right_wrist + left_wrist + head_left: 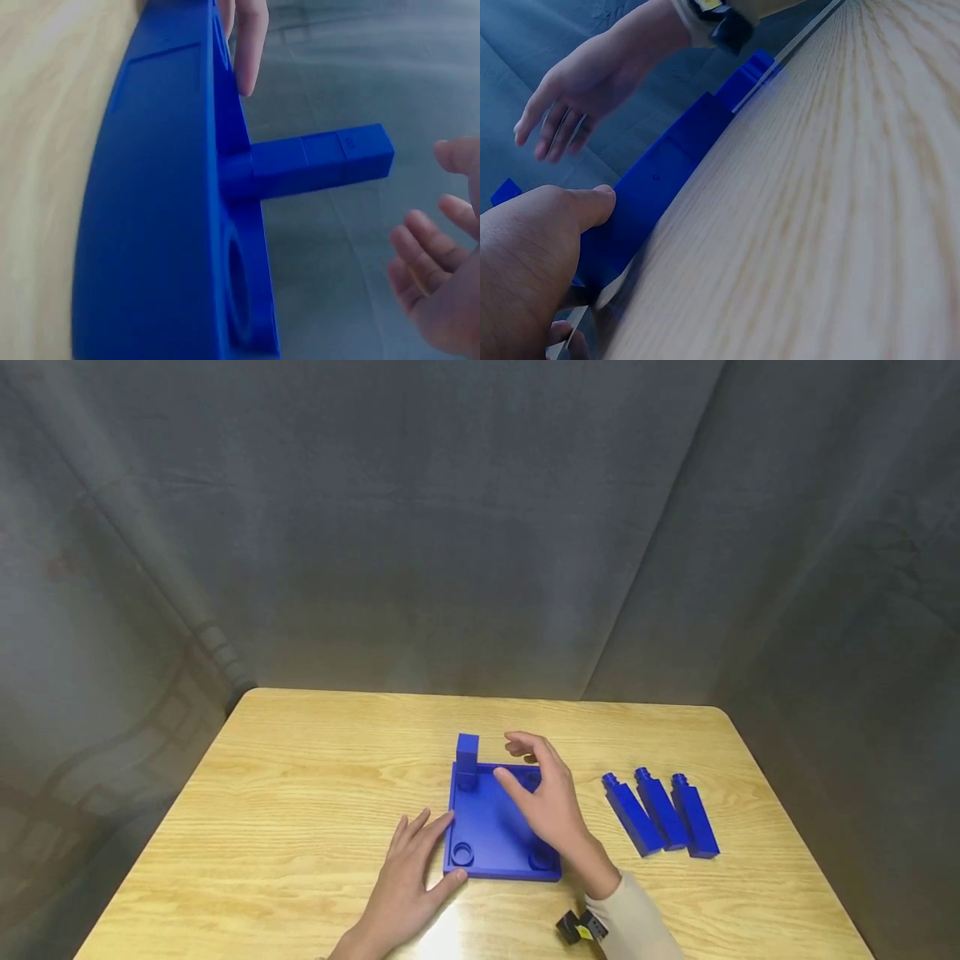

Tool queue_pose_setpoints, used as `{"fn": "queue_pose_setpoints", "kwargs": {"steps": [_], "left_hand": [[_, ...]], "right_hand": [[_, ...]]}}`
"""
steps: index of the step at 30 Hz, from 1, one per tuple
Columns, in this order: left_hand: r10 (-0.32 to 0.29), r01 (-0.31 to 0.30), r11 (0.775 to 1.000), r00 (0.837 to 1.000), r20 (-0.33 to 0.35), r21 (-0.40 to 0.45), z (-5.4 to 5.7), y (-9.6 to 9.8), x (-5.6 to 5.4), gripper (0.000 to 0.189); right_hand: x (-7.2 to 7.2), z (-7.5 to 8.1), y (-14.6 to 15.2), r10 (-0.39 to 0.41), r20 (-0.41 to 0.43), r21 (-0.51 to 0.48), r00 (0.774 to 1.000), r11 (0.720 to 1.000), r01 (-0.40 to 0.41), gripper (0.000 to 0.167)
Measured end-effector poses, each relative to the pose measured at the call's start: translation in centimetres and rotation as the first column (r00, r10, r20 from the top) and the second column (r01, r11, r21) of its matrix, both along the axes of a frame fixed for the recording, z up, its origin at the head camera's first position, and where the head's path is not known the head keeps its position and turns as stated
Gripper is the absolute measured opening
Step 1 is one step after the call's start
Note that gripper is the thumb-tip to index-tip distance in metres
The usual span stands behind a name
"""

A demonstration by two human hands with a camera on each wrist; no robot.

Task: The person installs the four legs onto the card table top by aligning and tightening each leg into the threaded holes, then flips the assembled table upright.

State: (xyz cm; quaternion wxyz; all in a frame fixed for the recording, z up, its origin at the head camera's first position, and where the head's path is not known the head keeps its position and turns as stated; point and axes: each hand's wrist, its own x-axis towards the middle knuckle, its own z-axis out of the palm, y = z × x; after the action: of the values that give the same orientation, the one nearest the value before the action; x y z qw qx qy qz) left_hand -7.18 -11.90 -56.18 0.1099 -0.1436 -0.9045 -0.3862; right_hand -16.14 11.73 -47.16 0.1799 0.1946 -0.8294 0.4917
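The left hand [407, 885] merely touched the tray [491, 835]; a bump from the empty right hand [551, 797] risked tilting the post [467, 753].

Wood-grained table [300, 827] with rounded far corners [258, 696], creased dark grey cloth [435, 527] hanging behind it and along both sides, a slanting seam [656, 527] running down the cloth right of centre.

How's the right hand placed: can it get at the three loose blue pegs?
Likely yes: the right hand looks empty, and in the head view only tabletop shows between it and the nearest blue peg.
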Motion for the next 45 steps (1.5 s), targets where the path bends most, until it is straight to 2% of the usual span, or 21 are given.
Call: {"fn": "queue_pose_setpoints", "kwargs": {"steps": [8, 14, 21, 26, 34, 39, 42, 45], "left_hand": [[0.011, -0.011, 1.000, 0.999, 0.031, 0.002, 0.0, -0.1, 0.1, 0.076], [0.008, -0.008, 1.000, 1.000, 0.021, 0.004, 0.1, 0.0, 0.2, 0.076], [0.012, -0.012, 1.000, 1.000, 0.003, -0.002, 0.0, 0.0, 0.2, 0.076], [0.018, -0.018, 1.000, 1.000, 0.002, -0.002, 0.0, -0.1, 0.3, 0.076], [0.008, -0.008, 1.000, 1.000, 0.001, 0.000, 0.0, 0.1, 0.2, 0.076], [0.009, -0.009, 1.000, 1.000, 0.002, -0.004, 0.0, 0.1, 0.2, 0.076], [0.014, -0.014, 1.000, 1.000, 0.009, -0.003, 0.1, 0.1, 0.2, 0.076], [0.012, -0.012, 1.000, 1.000, 0.015, -0.005, 0.1, 0.1, 0.3, 0.076]], "right_hand": [[1.6, -0.5, 3.2, -0.036, -0.123, -0.034, 0.992, 0.999, 0.032, 0.049], [3.1, -0.6, 6.3, -0.099, -0.179, -0.036, 0.979, 0.995, 0.094, 0.055], [4.5, -0.8, 10.1, -0.190, -0.166, -0.033, 0.968, 0.982, 0.188, 0.056], [5.4, -1.5, 11.9, -0.243, -0.164, -0.038, 0.956, 0.970, 0.240, 0.055], [6.9, -3.3, 13.9, -0.286, -0.167, -0.070, 0.944, 0.958, 0.278, 0.058], [7.0, -4.0, 14.7, -0.295, -0.158, -0.117, 0.942, 0.953, 0.279, 0.059], [7.0, -4.3, 14.9, -0.324, -0.120, -0.119, 0.938, 0.943, 0.311, 0.058], [7.1, -4.6, 15.2, -0.379, -0.052, -0.106, 0.924, 0.922, 0.373, 0.056]]}}
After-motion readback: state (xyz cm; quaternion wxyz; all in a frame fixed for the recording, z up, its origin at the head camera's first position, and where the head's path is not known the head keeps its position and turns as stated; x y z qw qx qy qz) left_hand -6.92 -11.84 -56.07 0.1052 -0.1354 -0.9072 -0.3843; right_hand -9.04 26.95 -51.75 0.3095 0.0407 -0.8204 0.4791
